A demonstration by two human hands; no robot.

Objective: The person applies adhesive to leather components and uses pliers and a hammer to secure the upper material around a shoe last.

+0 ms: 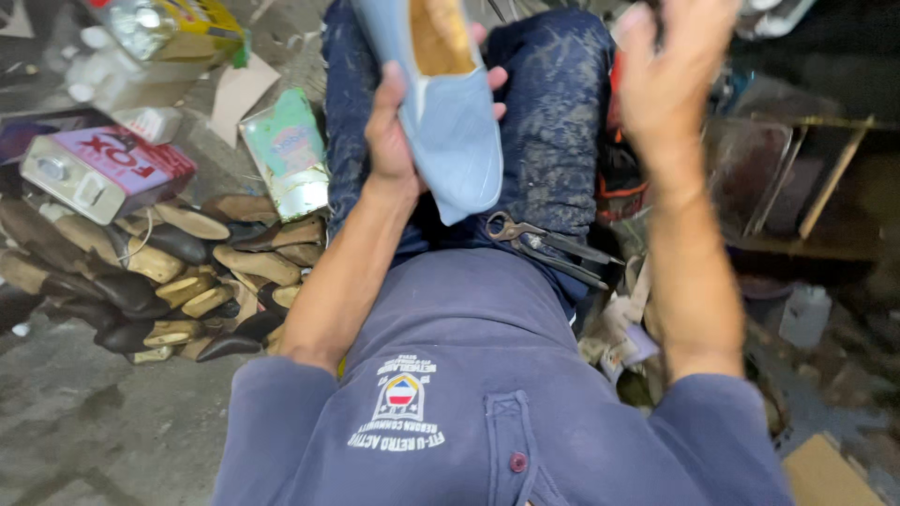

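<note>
From the head view, the left hand is wrapped around a pale blue slip-on shoe upper, its grip closed on the shoe from the left side, thumb and fingers curling behind and over the edge, and the shoe is held up over the person's lap, toe pointing near, toward the body. The upper looks already shaped and closed: the toe is smooth and rounded, a stitched seam line crosses the vamp, and the opening at the far end shows a tan, fuzzy lining or a form inside; whether a sole is attached underneath cannot be told, since only the top surface shows, so I judge the shoe to be mid-making rather than finished. The right hand is raised on the right, blurred, fingers loosely spread and holding nothing. On the lap, just near of the shoe's toe, rests a pair of dark metal pincers, steel worn and dull, lying on dusty, stained dark blue trousers. To the left on the grey concrete floor lies a heap of shoe lasts and soles, smooth wood-coloured and black curved shapes stacked loosely. Far of them stand a rectangular pink-and-white metal can with a screw cap and a green glossy tin, dented and tilted. A flat piece of cardboard sits at the near right.
</note>
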